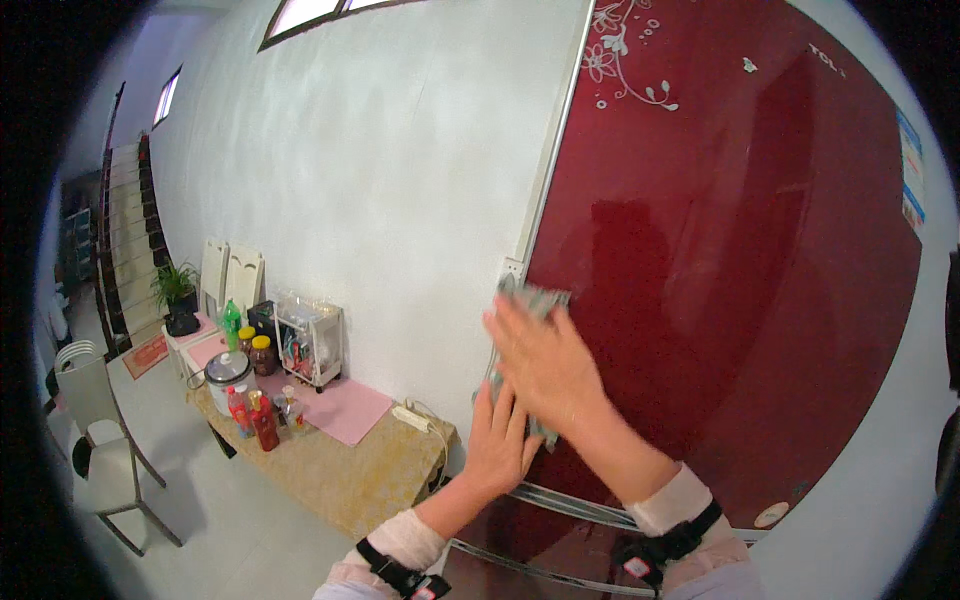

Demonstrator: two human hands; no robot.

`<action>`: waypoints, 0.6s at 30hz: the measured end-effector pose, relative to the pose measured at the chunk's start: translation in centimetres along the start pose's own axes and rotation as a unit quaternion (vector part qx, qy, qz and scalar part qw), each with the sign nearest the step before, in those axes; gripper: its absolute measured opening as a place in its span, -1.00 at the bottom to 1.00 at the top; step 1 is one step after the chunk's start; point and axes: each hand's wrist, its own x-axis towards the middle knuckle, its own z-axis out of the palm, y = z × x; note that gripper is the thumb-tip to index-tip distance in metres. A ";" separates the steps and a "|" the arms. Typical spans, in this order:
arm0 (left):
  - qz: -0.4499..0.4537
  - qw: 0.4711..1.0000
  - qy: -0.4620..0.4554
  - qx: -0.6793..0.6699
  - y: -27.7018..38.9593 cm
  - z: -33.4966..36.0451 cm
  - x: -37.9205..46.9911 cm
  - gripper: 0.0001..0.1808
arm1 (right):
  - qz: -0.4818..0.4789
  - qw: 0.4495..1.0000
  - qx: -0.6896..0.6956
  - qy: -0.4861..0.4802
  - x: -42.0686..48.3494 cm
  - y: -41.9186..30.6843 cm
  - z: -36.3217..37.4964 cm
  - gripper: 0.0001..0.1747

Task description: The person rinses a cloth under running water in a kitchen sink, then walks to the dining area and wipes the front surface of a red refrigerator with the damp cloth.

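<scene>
Before me stands a dark red refrigerator (720, 315) with a glossy front and a pale floral pattern. My right hand (547, 367) lies nearly flat on a grey-green patterned cloth (551, 296), pressing it at the left edge of the door. Just below and to the left, my left hand (499, 442) has its fingers up against the lower part of the same cloth. Most of the cloth is hidden under both hands; its top edge and a lower corner show. A white socket strip (512, 267) sits right above the cloth, beside the door edge.
Left of the refrigerator, a table (360, 480) with a yellowish cover bears a rice cooker (229, 375), a red bottle (264, 427), jars (262, 356), a wheeled rack (315, 345) and a power strip (411, 418). A chair (112, 457) stands farther left. Stairs (131, 240) rise behind.
</scene>
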 end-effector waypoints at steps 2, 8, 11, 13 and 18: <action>0.036 0.996 -0.064 0.041 0.0 -0.7 -2.8 -0.32 | -0.066 0.998 -0.001 -0.017 -1.9 -1.3 0.1 -0.45; 0.119 0.989 -0.077 0.037 -2.7 -1.6 0.4 -0.28 | -0.064 0.994 0.038 0.079 0.1 1.5 -0.1 -0.43; 0.149 0.988 -0.031 0.008 -2.9 -3.1 7.4 -0.26 | 0.008 0.993 0.020 0.117 4.3 5.8 -2.4 -0.40; 0.174 0.985 0.012 -0.007 -2.3 -4.4 11.9 -0.26 | 0.053 0.993 -0.029 0.100 6.7 8.0 -4.4 -0.38; 0.247 0.967 0.056 0.008 -1.5 -7.8 19.7 -0.27 | 0.194 0.945 -0.180 0.193 10.5 12.4 -7.8 -0.37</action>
